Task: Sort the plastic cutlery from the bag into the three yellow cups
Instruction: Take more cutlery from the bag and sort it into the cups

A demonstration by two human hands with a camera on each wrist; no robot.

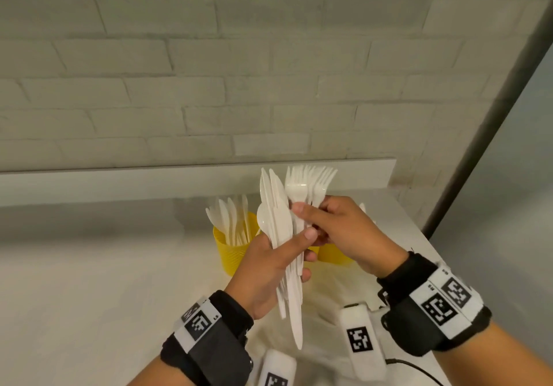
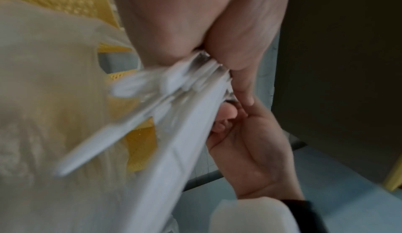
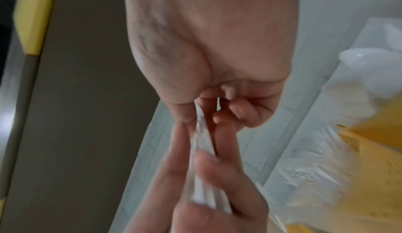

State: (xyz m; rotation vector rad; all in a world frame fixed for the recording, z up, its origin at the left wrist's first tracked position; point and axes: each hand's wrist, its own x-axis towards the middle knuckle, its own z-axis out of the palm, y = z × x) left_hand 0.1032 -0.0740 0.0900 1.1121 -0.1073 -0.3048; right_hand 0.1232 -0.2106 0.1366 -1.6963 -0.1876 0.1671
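My left hand (image 1: pixel 278 263) grips a bundle of white plastic cutlery (image 1: pixel 281 221) upright above the table: knives and a spoon on the left, several forks (image 1: pixel 308 182) on the right. My right hand (image 1: pixel 332 227) pinches the fork handles at the top of the bundle. The left wrist view shows the handles (image 2: pixel 174 116) fanning out below my left palm. A yellow cup (image 1: pixel 232 251) behind my left hand holds several white pieces. A second yellow cup (image 1: pixel 332 254) shows behind my right hand, mostly hidden. A third cup is out of sight.
The white table (image 1: pixel 104 296) ends at a ledge and a white brick wall (image 1: pixel 209 71). A translucent plastic bag (image 1: pixel 323 340) lies under my wrists near the front edge. The table's right edge (image 1: pixel 419 224) drops off beside a dark post.
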